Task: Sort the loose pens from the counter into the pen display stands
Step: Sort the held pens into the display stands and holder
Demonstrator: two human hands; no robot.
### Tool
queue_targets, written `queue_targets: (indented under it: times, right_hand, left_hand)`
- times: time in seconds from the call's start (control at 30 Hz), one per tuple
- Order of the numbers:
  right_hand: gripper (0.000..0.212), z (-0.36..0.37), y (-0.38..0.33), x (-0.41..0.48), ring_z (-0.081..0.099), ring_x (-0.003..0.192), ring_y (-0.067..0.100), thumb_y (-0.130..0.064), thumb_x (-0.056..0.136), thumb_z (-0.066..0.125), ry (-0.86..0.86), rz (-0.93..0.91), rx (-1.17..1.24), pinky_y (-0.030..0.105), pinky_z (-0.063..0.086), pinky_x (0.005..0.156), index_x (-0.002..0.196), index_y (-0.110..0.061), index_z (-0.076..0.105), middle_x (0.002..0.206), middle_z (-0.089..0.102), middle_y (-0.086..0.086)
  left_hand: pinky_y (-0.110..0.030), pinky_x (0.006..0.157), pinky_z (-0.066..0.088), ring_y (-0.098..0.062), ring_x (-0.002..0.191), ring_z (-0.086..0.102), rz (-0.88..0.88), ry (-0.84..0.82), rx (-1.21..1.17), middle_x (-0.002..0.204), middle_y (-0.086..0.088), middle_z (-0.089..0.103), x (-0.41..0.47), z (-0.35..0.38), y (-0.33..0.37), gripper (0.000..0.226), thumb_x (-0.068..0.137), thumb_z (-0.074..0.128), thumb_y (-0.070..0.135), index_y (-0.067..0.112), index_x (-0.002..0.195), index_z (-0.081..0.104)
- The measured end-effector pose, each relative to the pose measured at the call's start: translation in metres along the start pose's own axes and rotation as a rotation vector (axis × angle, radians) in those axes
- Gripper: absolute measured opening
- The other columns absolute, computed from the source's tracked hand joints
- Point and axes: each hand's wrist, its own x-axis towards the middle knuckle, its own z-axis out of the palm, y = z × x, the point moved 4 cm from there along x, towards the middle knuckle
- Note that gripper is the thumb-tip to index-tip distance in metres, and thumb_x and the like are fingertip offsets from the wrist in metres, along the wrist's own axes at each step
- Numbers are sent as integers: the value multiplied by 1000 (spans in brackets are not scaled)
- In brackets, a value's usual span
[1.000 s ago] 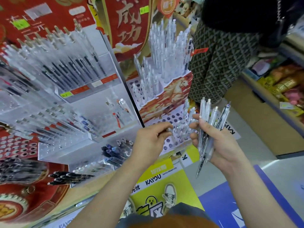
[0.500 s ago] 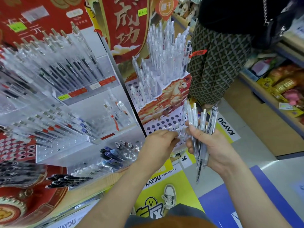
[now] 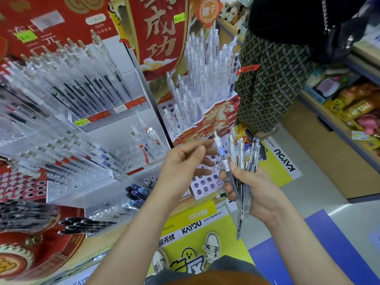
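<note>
Several clear plastic pens [image 3: 241, 159] sit bunched, gripped in the right hand [image 3: 261, 190]. With the empty, spread-fingered left hand [image 3: 181, 167], pinch the blue-collared clear pen [image 3: 221, 154] high; seat it upright in the white perforated cardboard stand [image 3: 205, 187] just behind.

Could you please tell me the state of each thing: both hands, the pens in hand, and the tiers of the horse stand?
left hand, open, holding nothing, fingers pointing toward the pen bunch
right hand, gripping the pen bunch
pen bunch, held, fanned out, in no stand
top tier, packed with clear pens
bottom tier, visible holes mostly empty
</note>
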Motion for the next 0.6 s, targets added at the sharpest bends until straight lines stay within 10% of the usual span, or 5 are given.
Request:
queue_targets:
  times: [0.6]
  right_hand:
    - [25,-35,-35,3,42,43,9,-26,79,61,146,-110,-56,18,36,39,97,-9,68,65,52,1]
  left_hand:
    - [-18,66,52,-7,67,65,304,291,96,71,10,71,8,-29,28,21,77,74,4,25,82,73]
